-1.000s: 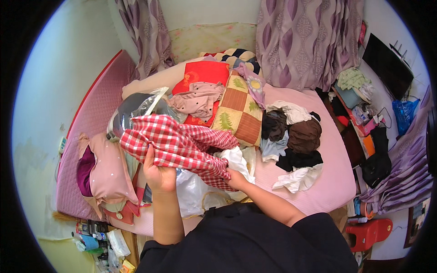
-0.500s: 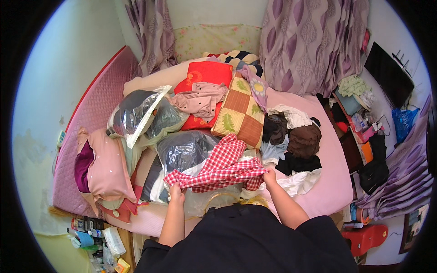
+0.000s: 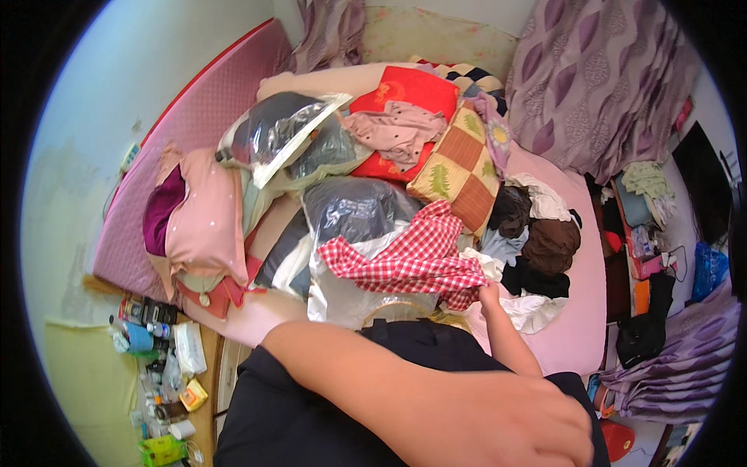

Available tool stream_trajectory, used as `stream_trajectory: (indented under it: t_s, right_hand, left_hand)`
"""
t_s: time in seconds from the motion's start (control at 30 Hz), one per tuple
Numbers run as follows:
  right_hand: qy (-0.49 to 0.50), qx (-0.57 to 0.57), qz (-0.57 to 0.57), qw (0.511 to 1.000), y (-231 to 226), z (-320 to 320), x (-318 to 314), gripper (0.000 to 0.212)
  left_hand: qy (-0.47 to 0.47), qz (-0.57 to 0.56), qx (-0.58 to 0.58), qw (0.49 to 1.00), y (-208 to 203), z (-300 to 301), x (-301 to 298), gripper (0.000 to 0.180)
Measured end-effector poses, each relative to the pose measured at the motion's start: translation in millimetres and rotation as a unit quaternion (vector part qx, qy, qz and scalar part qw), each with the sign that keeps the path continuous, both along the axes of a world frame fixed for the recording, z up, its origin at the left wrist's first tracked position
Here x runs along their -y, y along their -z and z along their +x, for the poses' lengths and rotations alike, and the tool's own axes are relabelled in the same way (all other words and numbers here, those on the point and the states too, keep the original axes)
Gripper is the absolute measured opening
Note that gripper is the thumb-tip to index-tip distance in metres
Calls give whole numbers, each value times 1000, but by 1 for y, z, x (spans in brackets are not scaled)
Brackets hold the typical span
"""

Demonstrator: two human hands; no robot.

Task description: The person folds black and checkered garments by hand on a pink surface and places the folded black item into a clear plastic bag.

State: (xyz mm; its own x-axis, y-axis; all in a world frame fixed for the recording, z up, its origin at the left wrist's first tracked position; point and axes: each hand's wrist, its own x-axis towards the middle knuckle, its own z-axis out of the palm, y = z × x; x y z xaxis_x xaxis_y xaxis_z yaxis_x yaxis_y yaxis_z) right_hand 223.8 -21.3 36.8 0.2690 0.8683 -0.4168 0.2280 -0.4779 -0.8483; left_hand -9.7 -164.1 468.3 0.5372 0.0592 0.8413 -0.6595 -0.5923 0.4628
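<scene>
A red-and-white checked cloth (image 3: 401, 261) hangs bunched over the clear plastic bag of dark bedding in front of me. My right hand (image 3: 489, 297) is closed on the cloth's right end. My left hand (image 3: 533, 424) is off the cloth, raised close to the camera, with the forearm crossing my body from left to right. Its back faces up; the finger ends are blurred and partly hidden, so their grip cannot be told. The cloth's left end lies loose on the plastic bag (image 3: 354, 206).
Another bagged bundle (image 3: 276, 128), a pink pillow (image 3: 206, 210), a brown-checked cushion (image 3: 459, 167) and a red cushion (image 3: 405, 86) crowd the bed. Dark and white clothes (image 3: 548, 245) are heaped at the right. Bottles and packets (image 3: 167, 373) stand on a surface at lower left.
My left hand has let go of the cloth's left end and swung up and across to the right. My right hand still grips its end. The whole view has shifted and tilted.
</scene>
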Motion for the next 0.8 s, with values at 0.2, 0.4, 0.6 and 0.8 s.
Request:
stream_trajectory:
  t_s: [0.2,0.4,0.6,0.8]
  right_hand:
    - [-13,-39,26,999,-5,5,11,9]
    - [-2,-22,16,1000,-5,2,12,11]
    - [-11,-4,29,1000,8,8,7,14]
    - [-21,-12,32,999,-15,-4,15,13]
  left_hand:
    - [-72,-67,89,991,-21,9,29,13]
    - [-152,100,-15,983,-42,-9,22,13]
    - [-335,70,127,931,-12,22,47,24]
    - [-305,100,-39,946,-45,-69,21,5]
